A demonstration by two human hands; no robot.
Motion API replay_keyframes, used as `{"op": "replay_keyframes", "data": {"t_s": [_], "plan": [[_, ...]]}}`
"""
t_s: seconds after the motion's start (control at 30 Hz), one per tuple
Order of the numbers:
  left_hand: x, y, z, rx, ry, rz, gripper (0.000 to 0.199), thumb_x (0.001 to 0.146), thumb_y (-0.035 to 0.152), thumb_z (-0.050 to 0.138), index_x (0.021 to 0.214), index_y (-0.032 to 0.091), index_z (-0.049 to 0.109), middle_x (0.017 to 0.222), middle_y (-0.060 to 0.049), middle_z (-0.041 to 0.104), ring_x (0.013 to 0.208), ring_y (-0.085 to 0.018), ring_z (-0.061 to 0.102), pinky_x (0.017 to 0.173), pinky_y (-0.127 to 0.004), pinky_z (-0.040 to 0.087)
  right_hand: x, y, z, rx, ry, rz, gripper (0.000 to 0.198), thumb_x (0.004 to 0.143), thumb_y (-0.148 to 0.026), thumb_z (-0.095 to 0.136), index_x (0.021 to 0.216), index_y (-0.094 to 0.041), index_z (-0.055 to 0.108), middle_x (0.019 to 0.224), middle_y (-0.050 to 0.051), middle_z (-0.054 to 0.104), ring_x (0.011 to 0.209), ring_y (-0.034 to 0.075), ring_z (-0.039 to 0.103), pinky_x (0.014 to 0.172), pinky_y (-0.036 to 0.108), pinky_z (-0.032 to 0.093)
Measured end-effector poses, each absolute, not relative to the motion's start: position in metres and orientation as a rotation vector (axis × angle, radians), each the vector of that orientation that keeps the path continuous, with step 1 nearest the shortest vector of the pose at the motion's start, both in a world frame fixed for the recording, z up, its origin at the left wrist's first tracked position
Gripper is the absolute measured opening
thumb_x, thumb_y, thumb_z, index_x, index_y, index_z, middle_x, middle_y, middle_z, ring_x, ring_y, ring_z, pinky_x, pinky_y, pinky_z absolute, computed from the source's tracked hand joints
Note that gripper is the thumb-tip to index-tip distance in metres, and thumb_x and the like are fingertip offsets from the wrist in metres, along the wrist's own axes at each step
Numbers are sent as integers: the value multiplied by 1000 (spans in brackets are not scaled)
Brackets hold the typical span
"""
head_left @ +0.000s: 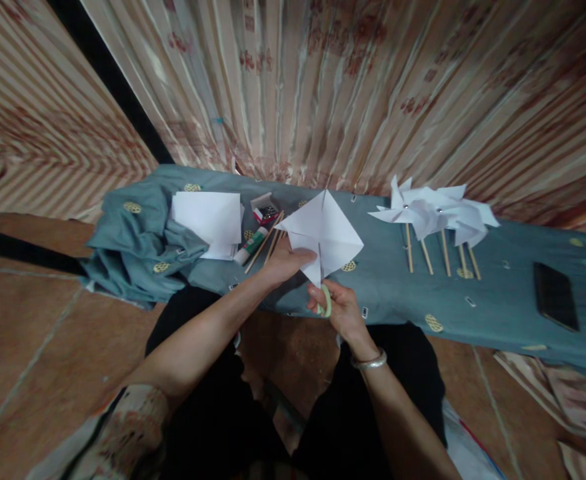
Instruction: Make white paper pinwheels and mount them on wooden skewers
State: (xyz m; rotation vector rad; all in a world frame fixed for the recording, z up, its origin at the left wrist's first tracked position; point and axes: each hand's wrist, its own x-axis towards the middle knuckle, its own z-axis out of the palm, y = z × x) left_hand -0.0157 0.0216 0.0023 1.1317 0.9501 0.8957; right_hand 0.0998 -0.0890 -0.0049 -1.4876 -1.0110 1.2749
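A white square of paper (340,233), turned like a diamond, is held over the cloth with cuts running in from its corners. My left hand (289,259) grips its lower left side, thumb on top. My right hand (339,303) is closed around the light green handles of a pair of scissors (327,301). The scissor blades lie along the paper's near corner. Just left of the paper are several wooden sticks (263,250), a green and white glue stick (251,245) and a small open box of pins (265,210).
A stack of white paper (210,217) lies at the left, beside bunched cloth. Several paper pinwheels on sticks (435,212) rest at the right, with a black phone (555,295) farther right. A pleated curtain (297,87) hangs behind the cloth-covered surface (507,267).
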Motion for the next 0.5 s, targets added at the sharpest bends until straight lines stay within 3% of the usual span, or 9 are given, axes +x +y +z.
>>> {"op": "replay_keyframes", "data": {"t_s": [0.17, 0.33, 0.5], "plan": [[-16, 23, 4, 1093, 926, 920, 25, 53, 21, 72, 76, 17, 66, 71, -1, 67, 64, -16, 58, 60, -26, 47, 100, -88, -2, -1481, -977, 1333, 52, 60, -71, 74, 64, -21, 60, 56, -1, 64, 49, 12, 55, 47, 24, 44], [-21, 31, 10, 1032, 891, 945, 25, 52, 22, 75, 75, 15, 66, 71, -1, 67, 64, -16, 59, 64, -28, 47, 105, -91, 0, -1425, -1032, 1406, 48, 71, -67, 69, 79, -19, 66, 65, 0, 67, 55, 12, 58, 48, 22, 43], [-26, 43, 13, 983, 909, 1023, 27, 50, 22, 77, 74, 14, 67, 73, -1, 69, 68, -17, 60, 70, -30, 49, 127, -100, 12, -1395, -1151, 1615, 47, 73, -62, 72, 87, -17, 69, 65, 1, 68, 55, 12, 57, 50, 22, 42]]}}
